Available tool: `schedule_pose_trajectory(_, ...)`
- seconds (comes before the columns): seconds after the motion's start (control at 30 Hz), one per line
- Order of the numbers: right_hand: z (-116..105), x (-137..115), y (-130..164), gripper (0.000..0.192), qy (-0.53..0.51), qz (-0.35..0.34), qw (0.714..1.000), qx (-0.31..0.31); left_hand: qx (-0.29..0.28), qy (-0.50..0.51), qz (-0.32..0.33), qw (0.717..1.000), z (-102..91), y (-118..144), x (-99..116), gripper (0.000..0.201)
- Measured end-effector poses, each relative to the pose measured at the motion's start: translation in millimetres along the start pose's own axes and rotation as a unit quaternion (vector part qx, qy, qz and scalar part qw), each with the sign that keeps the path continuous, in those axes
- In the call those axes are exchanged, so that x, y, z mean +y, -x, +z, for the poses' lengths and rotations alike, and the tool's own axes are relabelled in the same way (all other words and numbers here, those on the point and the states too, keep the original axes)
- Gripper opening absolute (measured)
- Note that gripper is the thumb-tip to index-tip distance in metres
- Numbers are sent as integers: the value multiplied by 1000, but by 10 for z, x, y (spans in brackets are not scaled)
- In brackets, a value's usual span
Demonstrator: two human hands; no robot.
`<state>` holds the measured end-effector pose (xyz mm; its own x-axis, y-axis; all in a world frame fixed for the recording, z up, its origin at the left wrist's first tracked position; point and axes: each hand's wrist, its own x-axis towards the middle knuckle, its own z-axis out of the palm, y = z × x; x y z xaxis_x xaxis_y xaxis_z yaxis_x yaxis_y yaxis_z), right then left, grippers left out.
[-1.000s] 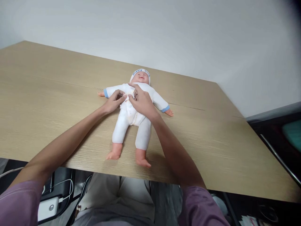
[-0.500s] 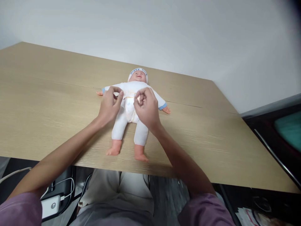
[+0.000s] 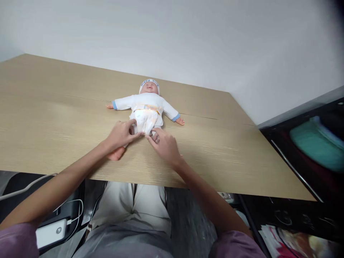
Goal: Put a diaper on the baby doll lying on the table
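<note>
Since the earlier frames both hands have dropped from the doll's chest toward its near end, and the white one-piece now lies open over the belly, baring a printed diaper (image 3: 145, 120). The baby doll (image 3: 146, 107) lies on its back in the middle of the wooden surface (image 3: 53, 107), capped head at the far end, arms spread left and right. The left hand (image 3: 120, 134) pinches the loose white fabric at the doll's crotch, fingers (image 3: 135, 135) closed on the cloth; the right hand (image 3: 165, 145) meets it there, fingertips also nipping the garment (image 3: 149, 102), though its palm hides the doll's leg on that side. One bare foot (image 3: 116, 154) pokes out below the left wrist. The doll looks light, with a soft stuffed body and hard plastic head and limbs; the thin stretchy cloth would likely bunch and slip, so hems and edges, or the firm legs, seem the best places to grip.
</note>
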<state>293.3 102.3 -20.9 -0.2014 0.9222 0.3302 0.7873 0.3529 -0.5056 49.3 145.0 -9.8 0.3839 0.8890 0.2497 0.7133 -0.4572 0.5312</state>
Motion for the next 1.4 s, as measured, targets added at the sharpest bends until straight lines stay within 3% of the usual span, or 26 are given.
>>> schedule_pose_trajectory(0.13, 62, -103, -52, 19, 53, 3, 999, -5, -2, -27, 26, 999, 44, -44, -18, 44)
schedule_pose_trajectory(0.27, 111, -102, -58, 22, 66, -13, 998, 21, 19, 8, 60, 998, 72, -29, -97, 38)
schedule_pose_trajectory(0.37, 119, -80, -46, 21, 48, -27, 998, 36, 39, 60, 89, 993, 75, -25, -120, 32)
schedule_pose_trajectory(0.53, 94, -72, -45, 15, -9, -33, 999, 29, 32, 92, 85, 992, 46, -35, -77, 29)
schedule_pose_trajectory(0.67, 89, -55, -85, 18, -29, 4, 1000, 7, 5, 96, 55, 994, 38, -46, -58, 29)
schedule_pose_trajectory(0.77, 88, -37, -108, 27, -73, 48, 996, 4, 28, 128, 10, 991, 83, -52, -84, 34)
schedule_pose_trajectory(0.9, 64, -10, -93, 38, -175, 98, 979, 48, 49, 258, -48, 964, 183, -62, -135, 46)
schedule_pose_trajectory(1.0, 24, 11, -54, 40, -188, 109, 973, 79, 74, 318, -80, 942, 230, -54, -147, 59)
schedule_pose_trajectory(1.27, -76, 10, -23, 32, -127, 92, 985, 77, 87, 284, -117, 948, 201, 58, -81, 68)
schedule_pose_trajectory(1.4, -107, -20, -91, 28, -111, 66, 990, 46, 54, 262, -115, 957, 130, 27, -48, 60)
